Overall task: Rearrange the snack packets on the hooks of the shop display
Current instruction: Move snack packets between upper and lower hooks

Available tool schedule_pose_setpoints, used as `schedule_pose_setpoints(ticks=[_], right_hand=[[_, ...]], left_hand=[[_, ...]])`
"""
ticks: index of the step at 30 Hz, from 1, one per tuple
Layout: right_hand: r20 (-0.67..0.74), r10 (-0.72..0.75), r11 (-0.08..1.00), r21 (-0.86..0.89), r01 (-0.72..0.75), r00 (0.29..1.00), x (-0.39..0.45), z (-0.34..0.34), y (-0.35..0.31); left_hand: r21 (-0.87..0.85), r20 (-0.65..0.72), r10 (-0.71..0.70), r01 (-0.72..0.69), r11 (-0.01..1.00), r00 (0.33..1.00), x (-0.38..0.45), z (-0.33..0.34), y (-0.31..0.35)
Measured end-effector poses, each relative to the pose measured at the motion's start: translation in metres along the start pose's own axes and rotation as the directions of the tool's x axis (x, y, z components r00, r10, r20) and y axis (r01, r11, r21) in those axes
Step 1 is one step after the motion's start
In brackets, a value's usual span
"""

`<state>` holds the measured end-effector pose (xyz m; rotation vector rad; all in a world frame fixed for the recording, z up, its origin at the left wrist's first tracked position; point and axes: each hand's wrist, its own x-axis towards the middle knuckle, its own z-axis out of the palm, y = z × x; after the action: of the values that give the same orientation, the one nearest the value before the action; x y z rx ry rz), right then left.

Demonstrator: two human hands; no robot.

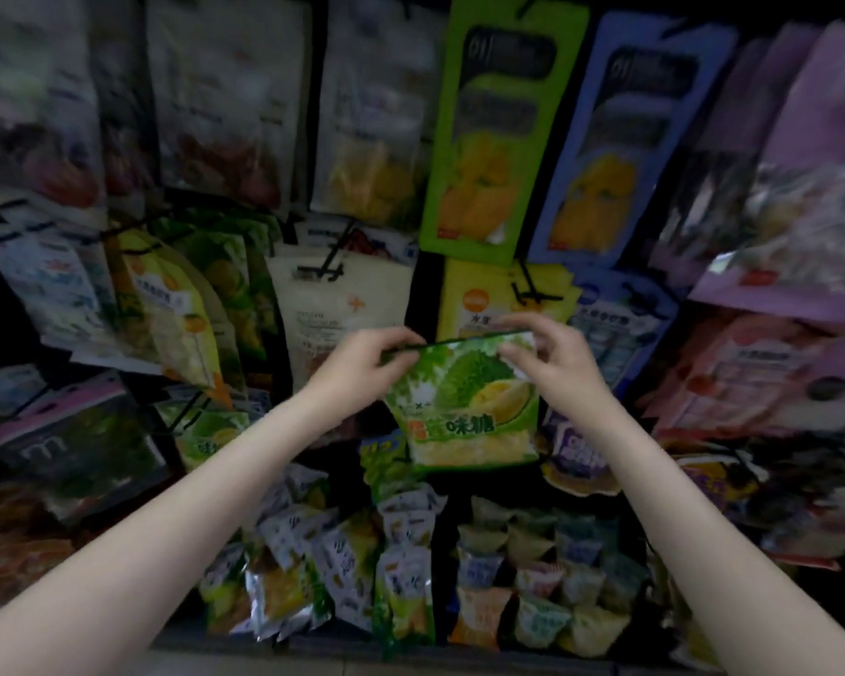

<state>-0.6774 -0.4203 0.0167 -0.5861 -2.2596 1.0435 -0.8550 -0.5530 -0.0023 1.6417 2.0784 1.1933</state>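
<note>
**Both hands pinch one green durian packet in front of the display**

The left hand curls its fingers and thumb over the top left edge of a glossy green plastic snack packet printed with a durian. The right hand pinches the top right corner the same way, fingers bent over the rim. The packet hangs between the two hands, upright and slightly tilted, held clear of the hooks.

Just above the right hand hangs a flat yellow packet on a black wire hook. Above the left hand hangs a pale cream pouch. Below both hands lie heaps of small pillow-shaped sweet packets.

The packet's hanging hole is hidden behind the fingers. Packets far above and to either side of the hands are blurred and dark, their print unreadable.
</note>
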Motion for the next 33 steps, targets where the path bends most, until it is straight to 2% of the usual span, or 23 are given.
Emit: schedule_pose_setpoints(ticks=[3,5,6,8,10,12,15,17,18,20,22,25,30,33], right_hand=[[-0.092,-0.003,0.983,0.184,0.02,0.996,0.007,-0.015,-0.02],[-0.033,0.005,0.963,0.268,0.004,0.999,0.01,-0.022,-0.028],[0.031,0.033,0.948,0.317,-0.041,0.999,0.013,-0.022,-0.029],[0.144,0.081,0.944,0.307,-0.122,0.986,0.016,-0.015,-0.028],[0.163,0.113,0.959,0.242,-0.151,0.98,0.019,-0.003,-0.028],[0.139,0.086,0.973,0.201,-0.114,0.986,0.023,0.008,-0.027],[0.156,0.039,0.992,0.11,-0.057,0.987,0.027,0.014,-0.027],[0.172,0.041,0.999,0.003,-0.042,0.984,0.027,0.015,-0.023],[0.186,0.054,0.996,-0.078,-0.04,0.981,0.027,0.016,-0.017],[0.229,0.099,0.973,-0.225,-0.046,0.968,0.026,0.019,-0.006],[0.269,0.105,0.954,-0.3,-0.021,0.957,0.023,0.025,0.004],[0.284,0.13,0.954,-0.298,-0.041,0.95,0.018,0.035,0.014],[0.232,0.096,0.99,-0.124,-0.069,0.968,0.013,0.046,0.016],[0.213,0.055,0.996,-0.073,-0.041,0.975,0.013,0.052,0.017]], left_hand=[[-0.023,-0.113,0.1,-0.104,0.994,0.988,0.015,-0.02,0.03],[-0.062,-0.225,0.1,-0.117,0.991,0.969,0.024,-0.033,0.042],[-0.111,-0.277,0.076,-0.11,0.988,0.958,0.029,-0.038,0.045],[-0.273,-0.355,-0.019,-0.084,0.958,0.935,0.036,-0.05,0.049],[-0.423,-0.368,-0.124,-0.048,0.905,0.922,0.04,-0.062,0.051],[-0.375,-0.368,-0.118,-0.031,0.926,0.922,0.039,-0.072,0.051],[-0.133,-0.395,-0.029,-0.026,0.991,0.918,0.032,-0.083,0.043],[-0.021,-0.37,-0.017,0.009,1.0,0.929,0.022,-0.081,0.028],[0.007,-0.313,-0.037,0.042,0.999,0.949,0.015,-0.075,0.017],[0.036,-0.117,-0.097,0.102,0.994,0.988,-0.002,-0.057,-0.007],[0.065,0.018,-0.133,0.132,0.989,0.991,-0.017,-0.039,-0.028],[-0.002,0.014,-0.193,0.193,0.981,0.981,-0.027,-0.024,-0.045],[-0.089,-0.052,-0.259,0.254,0.963,0.964,-0.028,-0.025,-0.05],[-0.082,-0.113,-0.269,0.261,0.962,0.957,-0.037,-0.033,-0.059]])
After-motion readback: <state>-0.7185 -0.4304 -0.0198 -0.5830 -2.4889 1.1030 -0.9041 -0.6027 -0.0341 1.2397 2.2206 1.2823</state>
